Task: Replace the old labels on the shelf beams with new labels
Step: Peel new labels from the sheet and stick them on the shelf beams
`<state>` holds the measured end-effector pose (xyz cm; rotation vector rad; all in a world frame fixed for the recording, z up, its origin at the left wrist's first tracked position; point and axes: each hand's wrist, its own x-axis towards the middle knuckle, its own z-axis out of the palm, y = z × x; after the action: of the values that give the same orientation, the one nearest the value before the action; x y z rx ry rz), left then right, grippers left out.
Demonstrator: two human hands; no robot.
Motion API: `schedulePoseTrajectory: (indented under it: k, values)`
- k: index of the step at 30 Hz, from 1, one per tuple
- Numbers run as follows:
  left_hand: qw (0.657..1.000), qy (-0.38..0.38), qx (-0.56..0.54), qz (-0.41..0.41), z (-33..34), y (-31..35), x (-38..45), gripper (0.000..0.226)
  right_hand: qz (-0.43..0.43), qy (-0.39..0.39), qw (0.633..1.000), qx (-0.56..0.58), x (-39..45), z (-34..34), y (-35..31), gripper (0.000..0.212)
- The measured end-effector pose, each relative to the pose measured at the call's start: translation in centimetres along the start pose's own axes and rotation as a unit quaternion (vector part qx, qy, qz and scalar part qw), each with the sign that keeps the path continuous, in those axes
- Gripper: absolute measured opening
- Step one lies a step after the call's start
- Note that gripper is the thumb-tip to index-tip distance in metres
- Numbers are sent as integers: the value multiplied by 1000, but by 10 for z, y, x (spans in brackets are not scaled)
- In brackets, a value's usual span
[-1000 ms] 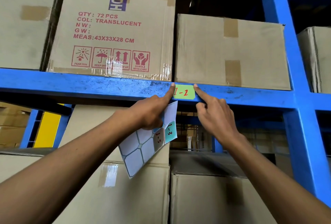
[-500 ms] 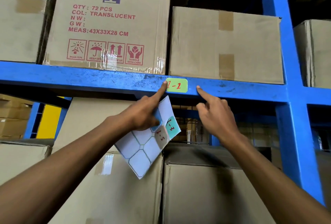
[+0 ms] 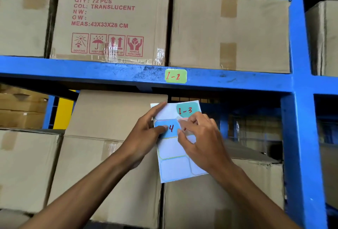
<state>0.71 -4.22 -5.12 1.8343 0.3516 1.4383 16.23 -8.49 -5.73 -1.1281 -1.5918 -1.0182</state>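
My fingers work at a label sheet [image 3: 175,155] below the blue shelf beam [image 3: 91,72].

My right hand [image 3: 203,137] hides the pink label, its fingertips curled and pinching at that label's edge; my left hand [image 3: 144,135] grips the glossy sheet, thumb covering part of the blue label [image 3: 172,129] so only "4" reads. The teal "1-3" label [image 3: 186,110] sits top right. A rounded green "1-2" label [image 3: 176,76] is stuck on the scuffed beam, under taped cardboard boxes [image 3: 230,32].
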Motion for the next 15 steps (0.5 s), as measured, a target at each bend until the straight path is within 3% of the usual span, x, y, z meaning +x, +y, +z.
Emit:
schedulePoseTrajectory:
  k: [5, 8, 11, 15]
  values:
    - [999, 9, 24, -41, -1, -1, -22, 42, 72, -20, 994, 80, -15, 5, -17, 36]
    - [998, 11, 11, -63, -3, -2, -33, 44, 105, -18, 985, 139, -21, 8, -27, 25]
    - [996, 1, 8, -93, -14, -6, -45, 61, 151, -17, 972, 178, -26, 16, -42, 8]
    - [989, -1, 14, -147, -39, -21, -62, 82, 154, -38, 970, 184, -48, 32, -69, 6]
